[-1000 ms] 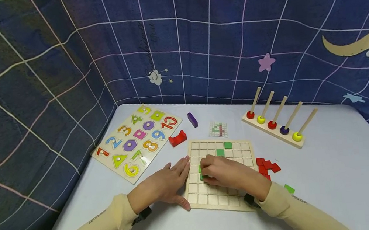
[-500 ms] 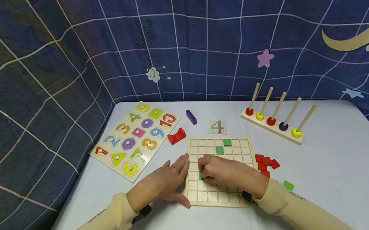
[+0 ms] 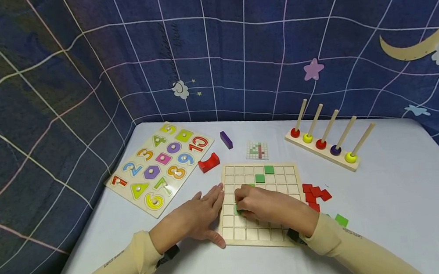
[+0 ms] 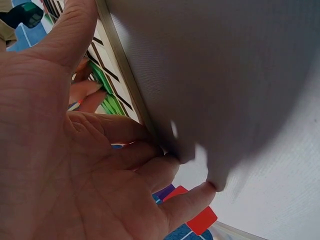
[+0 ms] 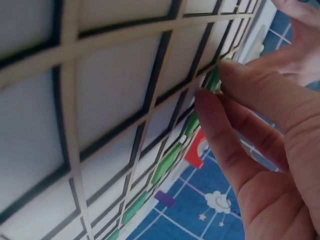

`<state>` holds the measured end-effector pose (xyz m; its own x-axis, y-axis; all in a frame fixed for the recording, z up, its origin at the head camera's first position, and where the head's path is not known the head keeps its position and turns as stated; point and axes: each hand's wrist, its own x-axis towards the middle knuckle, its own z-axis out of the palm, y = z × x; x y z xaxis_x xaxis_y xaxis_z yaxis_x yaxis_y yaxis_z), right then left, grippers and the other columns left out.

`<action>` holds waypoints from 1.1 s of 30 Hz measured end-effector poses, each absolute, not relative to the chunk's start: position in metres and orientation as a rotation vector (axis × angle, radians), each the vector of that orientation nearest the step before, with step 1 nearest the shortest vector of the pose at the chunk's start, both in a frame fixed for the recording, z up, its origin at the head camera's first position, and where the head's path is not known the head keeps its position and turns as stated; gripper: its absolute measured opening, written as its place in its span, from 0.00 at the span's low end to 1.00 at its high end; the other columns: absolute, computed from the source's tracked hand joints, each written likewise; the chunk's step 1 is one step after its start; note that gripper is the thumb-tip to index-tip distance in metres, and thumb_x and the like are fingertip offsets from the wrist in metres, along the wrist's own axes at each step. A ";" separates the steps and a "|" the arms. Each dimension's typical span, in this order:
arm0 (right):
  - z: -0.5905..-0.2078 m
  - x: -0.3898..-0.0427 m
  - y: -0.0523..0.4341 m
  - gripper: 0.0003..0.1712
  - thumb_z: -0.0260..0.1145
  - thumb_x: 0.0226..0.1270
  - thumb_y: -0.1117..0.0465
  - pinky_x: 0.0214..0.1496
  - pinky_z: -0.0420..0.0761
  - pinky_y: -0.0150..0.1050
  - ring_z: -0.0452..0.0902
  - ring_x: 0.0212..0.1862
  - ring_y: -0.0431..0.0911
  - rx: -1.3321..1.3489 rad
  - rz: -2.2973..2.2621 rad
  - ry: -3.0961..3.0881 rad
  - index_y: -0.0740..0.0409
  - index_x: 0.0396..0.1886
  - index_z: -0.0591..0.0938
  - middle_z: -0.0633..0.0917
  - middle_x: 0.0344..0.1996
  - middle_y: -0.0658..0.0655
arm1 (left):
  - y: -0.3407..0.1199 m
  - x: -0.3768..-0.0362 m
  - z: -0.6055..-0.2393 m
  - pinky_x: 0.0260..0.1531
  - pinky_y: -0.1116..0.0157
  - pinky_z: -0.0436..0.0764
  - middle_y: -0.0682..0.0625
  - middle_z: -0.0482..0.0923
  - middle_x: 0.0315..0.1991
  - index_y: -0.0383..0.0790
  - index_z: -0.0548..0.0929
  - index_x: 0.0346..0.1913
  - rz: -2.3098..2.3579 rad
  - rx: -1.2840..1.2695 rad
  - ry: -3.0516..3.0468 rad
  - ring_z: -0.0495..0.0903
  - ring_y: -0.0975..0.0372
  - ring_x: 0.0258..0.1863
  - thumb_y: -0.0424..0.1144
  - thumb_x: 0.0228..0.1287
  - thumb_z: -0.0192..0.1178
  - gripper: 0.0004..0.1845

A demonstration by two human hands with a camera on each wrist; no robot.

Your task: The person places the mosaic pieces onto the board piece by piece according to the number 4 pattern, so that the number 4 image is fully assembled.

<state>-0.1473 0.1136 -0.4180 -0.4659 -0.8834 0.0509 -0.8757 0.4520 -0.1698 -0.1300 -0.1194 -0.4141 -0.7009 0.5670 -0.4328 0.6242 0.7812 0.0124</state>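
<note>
Mostly hidden, green tile (image 3: 237, 210) (edge only) under right hand (image 3: 267, 207).

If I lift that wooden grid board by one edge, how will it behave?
The wooden grid board looks rigid, so it would likely lift flat without bending. The green tiles sit loose in shallow cells, so tilting would probably slide them out. The left hand braces its edge, which suggests that it skids easily on the smooth table.

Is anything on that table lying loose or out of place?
Nothing looks damaged or spilled. Two wooden blocks, a red arch block and a purple block, lie loose between the number puzzle and the grid board, belonging to neither. A stray green tile sits apart from the red tiles.
</note>
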 end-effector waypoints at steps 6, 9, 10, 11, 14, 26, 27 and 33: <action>-0.412 -0.145 0.129 0.09 0.78 0.67 0.66 0.53 0.88 0.31 0.83 0.48 0.43 -1.524 -0.368 2.634 0.59 0.46 0.92 0.88 0.44 0.54 | -0.118 -0.131 -0.415 0.82 0.46 0.67 0.40 0.47 0.89 0.33 0.55 0.86 -0.175 0.906 2.556 0.51 0.54 0.89 0.77 0.51 0.71 0.72; -0.410 -0.144 0.145 0.09 0.78 0.67 0.67 0.54 0.88 0.33 0.83 0.50 0.45 -1.527 -0.409 2.635 0.59 0.46 0.91 0.88 0.46 0.55 | -0.117 -0.131 -0.416 0.83 0.47 0.66 0.41 0.46 0.89 0.34 0.54 0.86 -0.175 0.893 2.555 0.51 0.54 0.89 0.77 0.50 0.71 0.72; -0.409 -0.144 0.152 0.08 0.77 0.67 0.68 0.54 0.88 0.34 0.84 0.50 0.46 -1.540 -0.416 2.640 0.59 0.45 0.91 0.89 0.47 0.55 | -0.117 -0.131 -0.416 0.83 0.47 0.66 0.41 0.46 0.89 0.34 0.54 0.86 -0.174 0.890 2.555 0.50 0.54 0.89 0.78 0.50 0.71 0.72; -0.409 -0.143 0.159 0.08 0.77 0.67 0.69 0.54 0.88 0.35 0.84 0.51 0.46 -1.544 -0.430 2.646 0.59 0.45 0.91 0.89 0.47 0.55 | -0.117 -0.130 -0.417 0.83 0.47 0.65 0.42 0.46 0.89 0.34 0.54 0.86 -0.173 0.886 2.554 0.50 0.54 0.89 0.78 0.50 0.71 0.72; -0.407 -0.139 0.183 0.09 0.77 0.66 0.69 0.54 0.89 0.38 0.85 0.52 0.47 -1.519 -0.454 2.670 0.59 0.45 0.91 0.89 0.48 0.55 | -0.116 -0.129 -0.417 0.83 0.47 0.66 0.42 0.46 0.89 0.34 0.55 0.86 -0.182 0.885 2.556 0.51 0.55 0.89 0.78 0.49 0.71 0.72; -0.399 -0.129 0.263 0.12 0.81 0.60 0.71 0.45 0.90 0.36 0.83 0.43 0.42 -1.250 -0.497 2.745 0.53 0.41 0.92 0.88 0.40 0.48 | -0.125 -0.126 -0.413 0.82 0.45 0.67 0.40 0.48 0.89 0.32 0.57 0.85 -0.142 0.884 2.569 0.52 0.53 0.89 0.77 0.49 0.72 0.71; -0.399 -0.128 0.267 0.12 0.81 0.60 0.70 0.44 0.89 0.35 0.81 0.41 0.40 -1.210 -0.508 2.715 0.51 0.39 0.91 0.87 0.38 0.45 | -0.126 -0.126 -0.414 0.82 0.45 0.67 0.40 0.48 0.89 0.32 0.57 0.85 -0.135 0.888 2.568 0.52 0.52 0.89 0.77 0.49 0.72 0.71; -0.403 -0.119 0.286 0.11 0.81 0.62 0.65 0.37 0.83 0.30 0.73 0.36 0.32 -1.003 -0.554 2.516 0.45 0.34 0.87 0.80 0.34 0.40 | -0.120 -0.130 -0.416 0.82 0.45 0.67 0.39 0.48 0.89 0.32 0.56 0.85 -0.124 0.927 2.567 0.52 0.52 0.89 0.77 0.49 0.71 0.72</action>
